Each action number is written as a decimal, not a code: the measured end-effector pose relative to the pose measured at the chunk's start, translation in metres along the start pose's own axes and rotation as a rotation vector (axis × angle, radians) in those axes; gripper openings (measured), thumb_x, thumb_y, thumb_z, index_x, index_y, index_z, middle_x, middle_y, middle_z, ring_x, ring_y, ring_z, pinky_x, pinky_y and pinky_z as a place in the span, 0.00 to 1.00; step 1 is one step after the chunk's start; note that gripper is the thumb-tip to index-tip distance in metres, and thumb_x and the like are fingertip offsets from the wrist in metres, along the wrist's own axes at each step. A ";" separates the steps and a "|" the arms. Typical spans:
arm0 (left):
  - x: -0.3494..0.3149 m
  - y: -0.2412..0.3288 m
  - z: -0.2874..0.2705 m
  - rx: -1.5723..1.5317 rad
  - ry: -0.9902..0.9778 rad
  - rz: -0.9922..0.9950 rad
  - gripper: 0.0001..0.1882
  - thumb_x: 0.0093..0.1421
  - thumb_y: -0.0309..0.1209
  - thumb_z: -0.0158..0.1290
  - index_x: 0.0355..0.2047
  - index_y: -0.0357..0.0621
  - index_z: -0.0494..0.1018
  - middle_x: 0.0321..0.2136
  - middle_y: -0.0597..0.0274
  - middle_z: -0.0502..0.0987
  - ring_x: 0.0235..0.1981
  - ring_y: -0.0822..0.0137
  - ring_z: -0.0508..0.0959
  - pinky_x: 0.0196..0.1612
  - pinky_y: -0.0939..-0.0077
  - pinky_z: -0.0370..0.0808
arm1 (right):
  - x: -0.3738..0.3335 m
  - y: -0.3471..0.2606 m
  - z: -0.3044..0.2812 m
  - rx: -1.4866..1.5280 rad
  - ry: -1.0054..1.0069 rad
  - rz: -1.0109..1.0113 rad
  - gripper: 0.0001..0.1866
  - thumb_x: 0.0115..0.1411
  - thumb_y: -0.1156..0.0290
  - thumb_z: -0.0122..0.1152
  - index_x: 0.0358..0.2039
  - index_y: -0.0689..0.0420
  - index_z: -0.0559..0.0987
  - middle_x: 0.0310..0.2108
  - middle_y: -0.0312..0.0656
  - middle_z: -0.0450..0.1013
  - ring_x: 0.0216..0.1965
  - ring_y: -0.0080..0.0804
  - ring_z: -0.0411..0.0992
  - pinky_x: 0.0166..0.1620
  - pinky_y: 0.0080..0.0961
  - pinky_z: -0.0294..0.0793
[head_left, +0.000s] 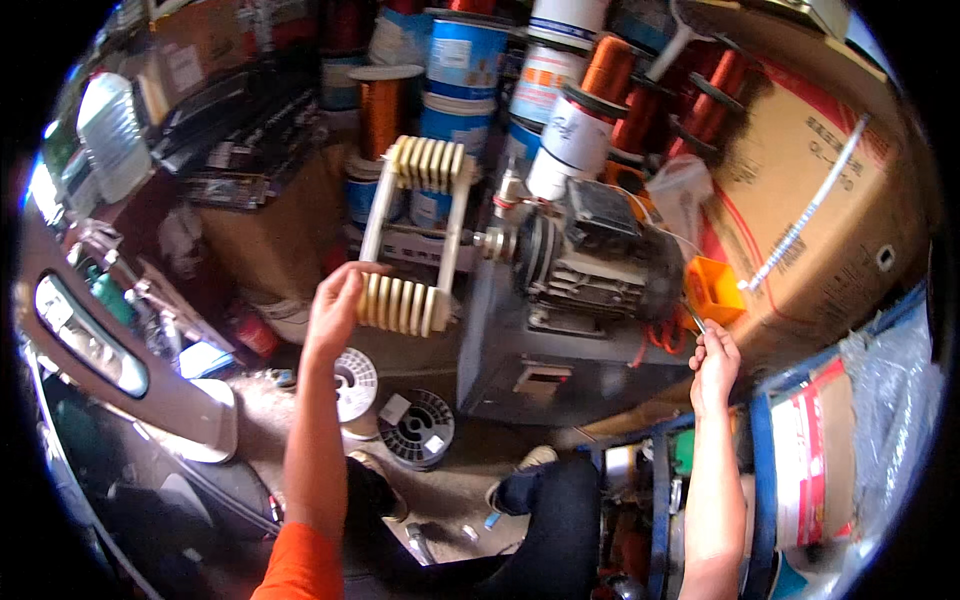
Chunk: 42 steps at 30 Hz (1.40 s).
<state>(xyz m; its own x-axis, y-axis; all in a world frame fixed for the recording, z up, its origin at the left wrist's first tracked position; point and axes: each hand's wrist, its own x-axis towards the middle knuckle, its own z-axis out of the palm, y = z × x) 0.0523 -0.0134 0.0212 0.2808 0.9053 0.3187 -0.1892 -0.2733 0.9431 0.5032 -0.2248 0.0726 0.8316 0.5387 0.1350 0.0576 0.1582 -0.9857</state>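
A coil winding former point(455, 230), two pale side bars joining grooved cream blocks, stands upright on the shaft of a dark electric motor point(600, 255). My left hand point(338, 305) is closed on the left end of the former's lower grooved block point(405, 303), fingers bent over its edge. At the motor's right, my right hand point(714, 362) pinches a thin dark rod-like piece point(692, 316); its exact kind cannot be made out. Beside that hand sit an orange plastic bin point(716, 290) and a red cable loop point(668, 336). The motor rests on a grey metal cabinet point(540, 390).
Copper wire spools point(385, 115) and blue tubs point(463, 60) crowd the back. A large cardboard box point(810, 190) stands at right, carrying a pale strip point(810, 215). Empty reels, one black point(416, 428) and one white point(354, 384), lie near my feet. A blue-framed rack point(762, 480) is at lower right.
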 end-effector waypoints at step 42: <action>-0.001 -0.045 -0.011 -0.157 -0.146 0.050 0.25 0.44 0.33 0.67 0.41 0.43 0.70 0.49 0.60 0.66 0.49 0.66 0.68 0.50 0.72 0.68 | -0.121 0.041 0.269 -0.621 -1.061 -0.548 0.35 0.36 0.68 0.74 0.49 0.55 0.72 0.45 0.49 0.68 0.47 0.43 0.69 0.51 0.33 0.69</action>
<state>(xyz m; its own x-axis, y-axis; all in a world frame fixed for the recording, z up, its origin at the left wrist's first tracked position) 0.0505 0.0016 -0.0226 0.3986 0.8321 0.3855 -0.3472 -0.2521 0.9032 0.2558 -0.0609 0.0426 -0.1890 0.9477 0.2571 0.7161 0.3122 -0.6243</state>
